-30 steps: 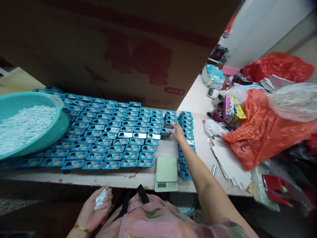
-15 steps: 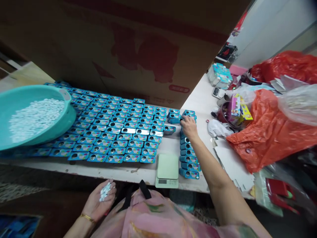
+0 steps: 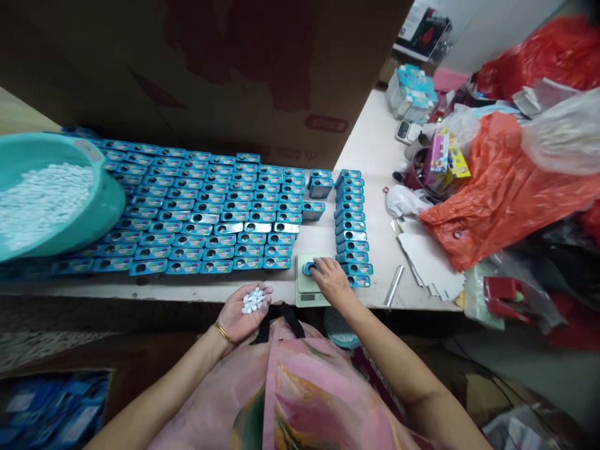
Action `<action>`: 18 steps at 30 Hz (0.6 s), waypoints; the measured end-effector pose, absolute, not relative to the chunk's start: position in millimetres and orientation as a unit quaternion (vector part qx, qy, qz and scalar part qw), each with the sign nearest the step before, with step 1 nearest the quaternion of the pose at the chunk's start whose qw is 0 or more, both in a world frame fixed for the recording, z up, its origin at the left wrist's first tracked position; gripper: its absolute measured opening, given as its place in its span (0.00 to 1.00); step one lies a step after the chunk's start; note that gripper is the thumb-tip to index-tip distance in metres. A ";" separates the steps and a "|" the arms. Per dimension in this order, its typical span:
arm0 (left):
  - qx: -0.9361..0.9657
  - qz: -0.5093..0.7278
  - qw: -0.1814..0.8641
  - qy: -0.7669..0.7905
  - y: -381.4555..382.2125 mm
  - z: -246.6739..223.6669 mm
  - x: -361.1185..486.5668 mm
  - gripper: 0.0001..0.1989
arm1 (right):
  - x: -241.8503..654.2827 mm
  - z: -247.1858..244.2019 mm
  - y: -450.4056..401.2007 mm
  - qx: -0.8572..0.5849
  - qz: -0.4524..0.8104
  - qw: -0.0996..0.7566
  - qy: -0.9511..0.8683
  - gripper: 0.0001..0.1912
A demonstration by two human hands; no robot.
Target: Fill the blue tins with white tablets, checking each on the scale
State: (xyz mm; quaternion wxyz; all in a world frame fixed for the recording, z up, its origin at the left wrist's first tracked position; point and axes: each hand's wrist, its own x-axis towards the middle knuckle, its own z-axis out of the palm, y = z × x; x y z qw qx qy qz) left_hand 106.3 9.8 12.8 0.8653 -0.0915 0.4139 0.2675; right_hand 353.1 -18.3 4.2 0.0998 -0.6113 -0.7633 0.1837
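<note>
My left hand [image 3: 244, 311] is palm up, cupped around a small heap of white candies [image 3: 254, 300], just off the table's front edge. My right hand [image 3: 332, 279] has its fingers on a small blue tin [image 3: 309, 268] on the pale green kitchen scale [image 3: 313, 302]; the hand partly hides the tin. To the right of the scale runs a column of blue tins [image 3: 350, 225]. Left of it, many rows of similar blue tins [image 3: 206, 240] with round openings cover the table. A few tins [image 3: 320, 187] stand apart between these groups.
A turquoise basin [image 3: 110, 200] full of white candies stands at the left. Behind the tins rises a large cardboard box [image 3: 262, 94]. Orange plastic bags [image 3: 487, 181], white card sheets [image 3: 429, 262] and a metal tube [image 3: 394, 286] lie to the right.
My right hand has come from the far end of the right column to the scale, with a tin under its fingers. My left hand, still holding candies, has moved right, nearer the scale.
</note>
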 end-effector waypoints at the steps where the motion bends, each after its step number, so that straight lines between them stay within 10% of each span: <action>1: -0.083 0.263 0.874 0.401 6.8 14.7 108.9 0.07 | 344.6 6.0 -22.7 -0.622 0.231 0.157 -0.732 0.13; 8: 0.004 0.234 0.887 0.399 -8.6 28.0 125.9 0.08 | 251.2 -3.4 -39.0 -0.459 0.750 0.452 -0.153 0.25; 18: 0.137 0.278 0.812 0.495 -23.3 15.3 129.1 0.13 | 237.8 -19.3 -45.8 -0.360 0.801 0.472 0.074 0.24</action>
